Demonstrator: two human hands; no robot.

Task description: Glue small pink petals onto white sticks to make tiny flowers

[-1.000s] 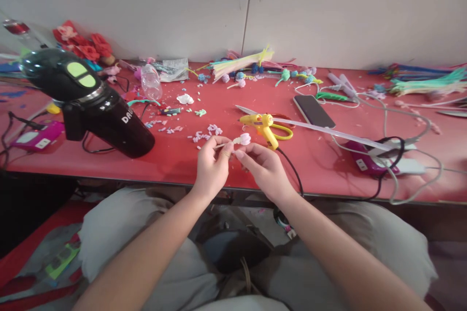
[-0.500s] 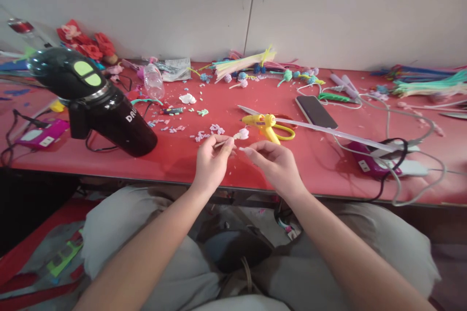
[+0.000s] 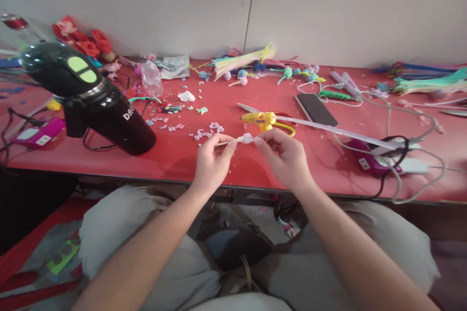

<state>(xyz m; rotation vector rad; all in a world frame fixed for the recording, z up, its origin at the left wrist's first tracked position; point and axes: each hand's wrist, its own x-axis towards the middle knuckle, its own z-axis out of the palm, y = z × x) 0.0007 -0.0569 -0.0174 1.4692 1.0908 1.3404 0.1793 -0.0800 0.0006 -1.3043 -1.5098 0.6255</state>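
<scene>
A red desk (image 3: 175, 158) runs along a pale wall (image 3: 310, 9). Over its near part, the left hand (image 3: 212, 163) pinches the stem (image 3: 221, 144) of a small pale flower (image 3: 246, 139); the right hand (image 3: 290, 160) pinches the flower's tip. Tugging too hard could pull the flower apart, and a stray right knuckle could knock the glue gun (image 3: 260, 118) just behind.

Left grip (image 3: 214, 161) pinching stem (image 3: 221, 144), right grip (image 3: 286, 156) on pink flower (image 3: 247, 139), glue gun (image 3: 258, 118) beyond

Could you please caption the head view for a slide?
Left hand holds a pale pink craft flower by its cream stem, the right hand at its tip, near a yellow plastic glue gun.
</scene>
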